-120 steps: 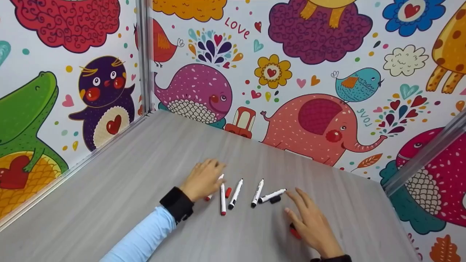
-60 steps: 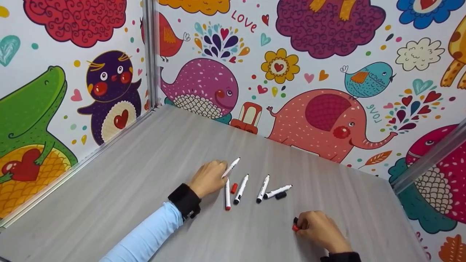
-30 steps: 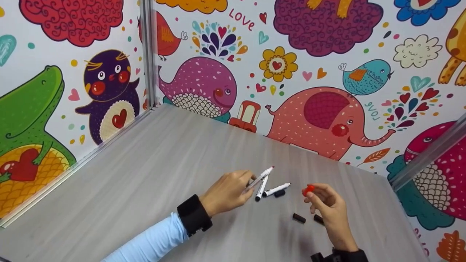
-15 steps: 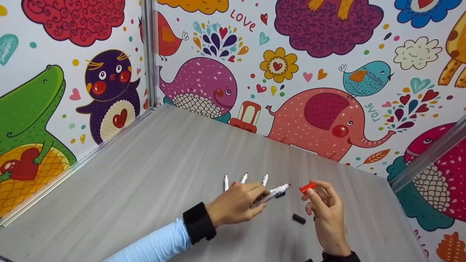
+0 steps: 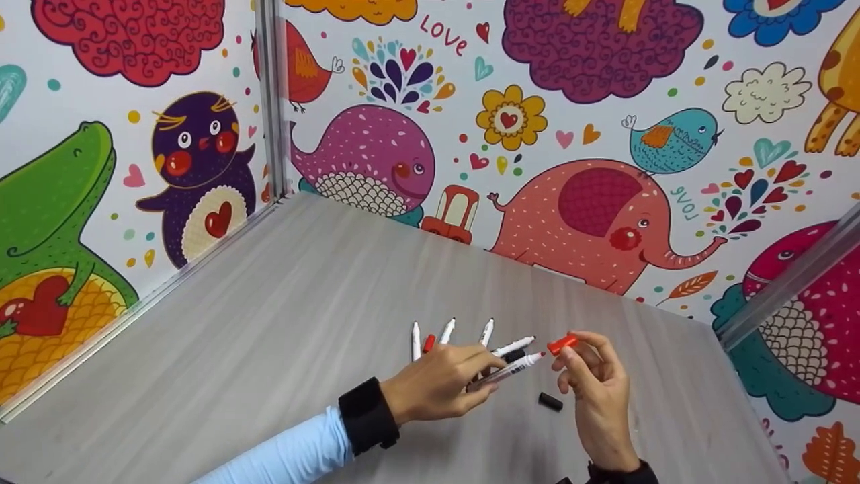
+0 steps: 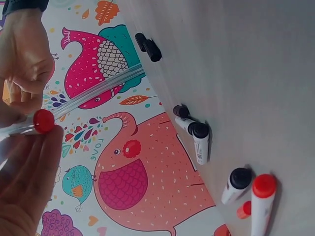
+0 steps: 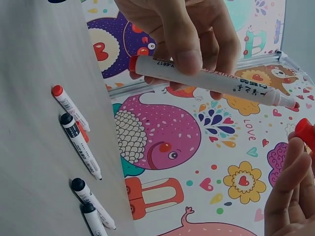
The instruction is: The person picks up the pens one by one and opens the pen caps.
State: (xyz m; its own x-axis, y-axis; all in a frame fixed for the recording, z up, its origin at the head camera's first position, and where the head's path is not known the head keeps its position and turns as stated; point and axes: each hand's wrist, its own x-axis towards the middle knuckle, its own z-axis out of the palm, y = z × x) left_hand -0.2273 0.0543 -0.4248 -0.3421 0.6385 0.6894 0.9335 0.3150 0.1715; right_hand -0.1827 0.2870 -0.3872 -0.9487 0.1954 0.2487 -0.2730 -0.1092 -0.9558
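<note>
Right wrist: slim cylindrical marker (image 7: 231,88), stubby red cap (image 7: 306,132)

Booth-like corner: cartoon-animal walls (image 5: 463,94), grey wood-grain tabletop (image 5: 322,289).

Bright — left wrist view (seemingly) hazy.
</note>
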